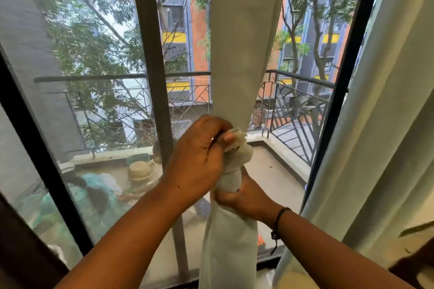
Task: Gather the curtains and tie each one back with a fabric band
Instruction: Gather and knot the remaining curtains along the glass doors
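Observation:
A pale cream curtain hangs in the middle of the window and narrows to a bunched waist at my hands. A pale fabric band is wrapped at that waist, its frayed end sticking up. My left hand pinches the band's end from the left. My right hand grips the gathered curtain just below, fingers wrapped around the bundle. A second pale curtain hangs loose at the right edge.
A dark window frame post stands just left of the gathered curtain, behind a mesh screen. Outside lie a balcony with a black railing, pots and green sheeting on its floor. A dark object sits at the lower right.

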